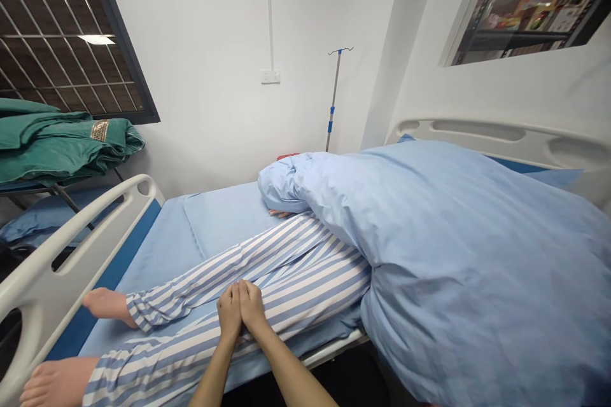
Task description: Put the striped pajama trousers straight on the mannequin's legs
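Your fingertips cannot be seen. The blue quilt hides the upper body, and the quilt is cut by the right edge.

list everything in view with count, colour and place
barred window: 1, dark-framed, upper left
folded cloths: count unclear, green, left
wall socket plate: 1, white, back wall
drip stand: 1, silver and blue, behind bed
red object: 1, mostly hidden behind quilt
stocked shelves: count unclear, dark, upper right
bed end boards: 2, cream and blue, left and right
sheet: 1, light blue, on bed
quilt: 1, light blue, right
striped trousers: 1 pair, blue and white, on lying figure
bare feet: 2, pinkish, left
own hands: 2, together on trousers
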`<state>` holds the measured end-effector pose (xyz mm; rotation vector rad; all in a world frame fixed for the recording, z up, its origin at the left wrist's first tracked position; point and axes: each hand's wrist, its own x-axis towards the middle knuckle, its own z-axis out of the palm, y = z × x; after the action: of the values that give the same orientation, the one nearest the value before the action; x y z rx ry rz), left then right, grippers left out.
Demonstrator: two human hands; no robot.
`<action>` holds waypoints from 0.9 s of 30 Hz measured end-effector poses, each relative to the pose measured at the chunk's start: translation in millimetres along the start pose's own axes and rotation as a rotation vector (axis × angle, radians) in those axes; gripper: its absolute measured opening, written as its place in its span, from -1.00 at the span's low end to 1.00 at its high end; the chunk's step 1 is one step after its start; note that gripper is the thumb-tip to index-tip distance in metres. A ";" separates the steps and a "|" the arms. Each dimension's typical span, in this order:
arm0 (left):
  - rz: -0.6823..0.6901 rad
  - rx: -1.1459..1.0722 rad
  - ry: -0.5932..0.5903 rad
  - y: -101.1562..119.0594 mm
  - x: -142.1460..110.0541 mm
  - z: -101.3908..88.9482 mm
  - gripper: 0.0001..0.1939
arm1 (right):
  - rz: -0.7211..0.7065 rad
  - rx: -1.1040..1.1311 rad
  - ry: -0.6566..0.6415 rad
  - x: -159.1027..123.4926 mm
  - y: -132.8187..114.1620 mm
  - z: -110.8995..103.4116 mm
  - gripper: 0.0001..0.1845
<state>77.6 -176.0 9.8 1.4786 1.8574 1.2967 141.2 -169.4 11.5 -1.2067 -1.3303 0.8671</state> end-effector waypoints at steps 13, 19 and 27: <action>0.117 0.144 -0.147 -1.8 -4.7 1.6 -0.61 | -0.140 -0.333 -0.073 -0.6 2.3 -39.1 -0.56; 0.032 0.004 -0.117 15.6 0.0 15.9 -0.61 | -0.063 -0.106 -0.008 2.4 7.6 -39.0 -0.55; 0.043 0.083 -0.062 21.4 -13.3 40.0 -0.68 | 0.017 0.085 0.087 8.7 13.1 -42.0 -0.56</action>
<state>124.7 -172.5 6.7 1.5911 1.8695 1.1928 185.5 -164.1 7.0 -1.1775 -1.2033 0.8650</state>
